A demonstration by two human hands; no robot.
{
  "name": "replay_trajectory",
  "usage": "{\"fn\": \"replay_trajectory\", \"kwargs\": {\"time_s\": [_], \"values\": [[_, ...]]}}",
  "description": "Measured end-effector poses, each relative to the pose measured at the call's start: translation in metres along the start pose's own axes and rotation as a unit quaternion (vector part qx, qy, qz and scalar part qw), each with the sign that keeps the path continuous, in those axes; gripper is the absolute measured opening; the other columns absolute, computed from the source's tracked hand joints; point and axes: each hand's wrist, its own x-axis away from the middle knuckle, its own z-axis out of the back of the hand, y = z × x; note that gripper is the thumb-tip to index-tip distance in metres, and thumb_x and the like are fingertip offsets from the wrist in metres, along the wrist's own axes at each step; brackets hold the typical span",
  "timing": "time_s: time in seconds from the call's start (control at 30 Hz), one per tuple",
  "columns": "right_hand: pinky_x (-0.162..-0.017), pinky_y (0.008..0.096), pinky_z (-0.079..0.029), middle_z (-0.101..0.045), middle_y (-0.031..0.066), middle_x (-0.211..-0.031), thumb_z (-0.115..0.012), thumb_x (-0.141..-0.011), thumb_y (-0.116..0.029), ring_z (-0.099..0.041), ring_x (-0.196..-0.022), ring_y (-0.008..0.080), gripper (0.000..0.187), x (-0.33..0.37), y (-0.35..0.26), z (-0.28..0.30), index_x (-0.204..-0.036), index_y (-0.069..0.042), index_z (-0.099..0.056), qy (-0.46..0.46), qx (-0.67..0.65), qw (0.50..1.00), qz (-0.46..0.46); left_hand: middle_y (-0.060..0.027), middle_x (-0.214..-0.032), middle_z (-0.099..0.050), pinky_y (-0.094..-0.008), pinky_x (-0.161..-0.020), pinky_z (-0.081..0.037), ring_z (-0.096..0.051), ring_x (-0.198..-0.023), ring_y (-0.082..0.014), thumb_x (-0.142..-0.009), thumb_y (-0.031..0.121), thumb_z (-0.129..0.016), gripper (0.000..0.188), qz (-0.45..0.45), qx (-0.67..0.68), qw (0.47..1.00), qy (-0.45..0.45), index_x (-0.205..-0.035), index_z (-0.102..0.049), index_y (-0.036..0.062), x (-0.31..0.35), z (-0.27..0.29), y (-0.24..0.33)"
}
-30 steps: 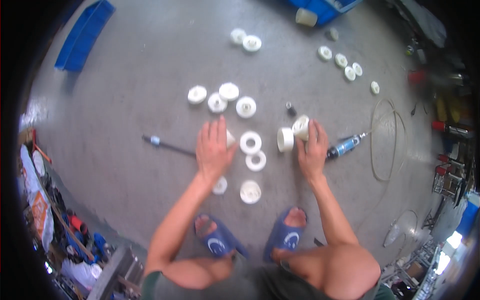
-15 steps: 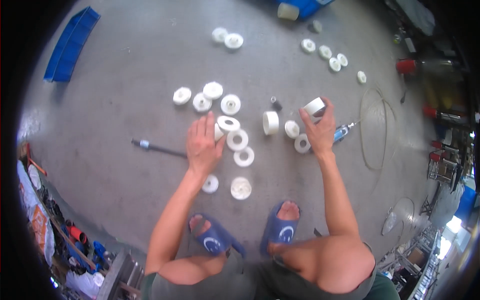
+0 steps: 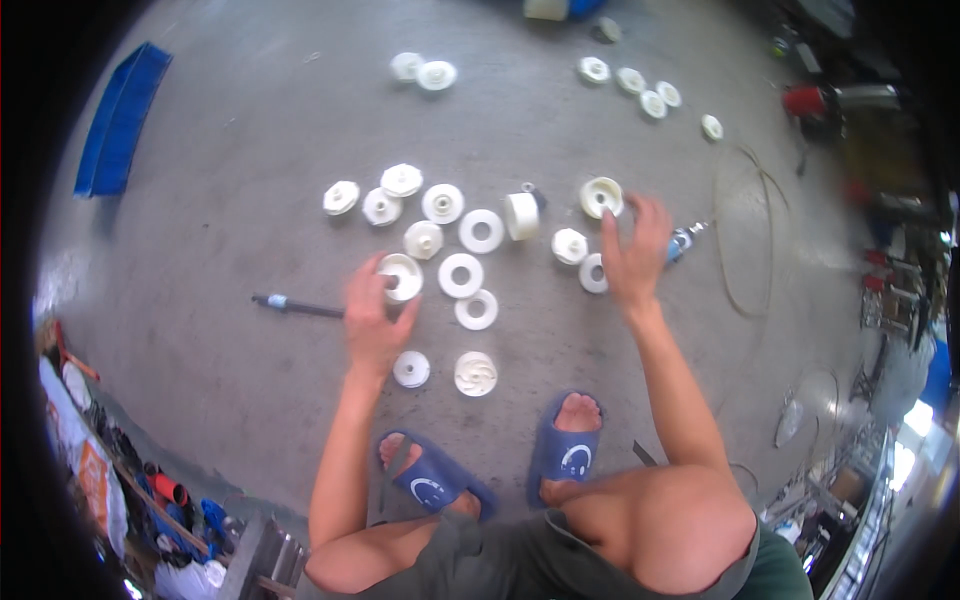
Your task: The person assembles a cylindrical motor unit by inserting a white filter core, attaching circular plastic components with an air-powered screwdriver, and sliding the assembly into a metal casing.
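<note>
My left hand (image 3: 372, 318) has its fingers bent over the rim of a white round plastic cup (image 3: 403, 268), its thumb at the near side. Fingers apart, my right hand (image 3: 637, 250) is open beside another white cup (image 3: 600, 186) with a central hole; the thumb tip overlaps its near rim. Between the hands, a wider white ring (image 3: 521, 216) stands on edge, with flat white washers (image 3: 460, 276) nearby. A white knobbed disc (image 3: 423, 240) lies just beyond the left-hand cup. A vaned white wheel (image 3: 476, 374) rests near my feet.
A dark rod (image 3: 305, 306) lies left of my left hand. A blue tool (image 3: 680, 243) is partly behind my right hand, near a thin hose loop (image 3: 717, 230). More white discs (image 3: 436, 75) lie farther off. A blue bin (image 3: 122, 120) stands far left.
The right-hand cup has turned open side up, and my right fingers have spread away from it. My left hand has drawn back with its cup, uncovering the knobbed disc; a washer has shifted right.
</note>
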Motion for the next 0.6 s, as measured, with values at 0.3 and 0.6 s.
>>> {"fn": "replay_trajectory", "kwargs": {"time_s": [0.3,0.6], "values": [[-0.095,0.0446,-0.055,-0.063,0.0118,-0.133,-0.092,-0.073,-0.034,-0.061,-0.118,0.034,0.065,0.145,-0.129,0.02,-0.13,-0.015,-0.066,-0.358,-0.144,0.894,0.227,-0.022,-0.131,-0.059,-0.0512,-0.101,-0.048,-0.057,-0.118,-0.0437,-0.073,0.02,-0.091,0.064,-0.016,-0.052,0.999,0.006,-0.129,-0.064,0.0032,0.069,0.016,0.017],[-0.107,0.0447,-0.05,-0.058,0.0127,-0.136,-0.098,-0.073,-0.025,-0.06,-0.125,0.0263,0.077,0.084,-0.089,0.046,-0.135,-0.003,-0.058,-0.302,-0.497,0.789,-0.198,-0.0149,-0.11,-0.065,-0.0415,-0.08,-0.057,-0.066,-0.096,-0.0324,-0.078,0.007,-0.085,0.043,-0.002,0.065,0.998,0.009,-0.12,-0.073,0.0042,0.068,0.013,0.047]]}}
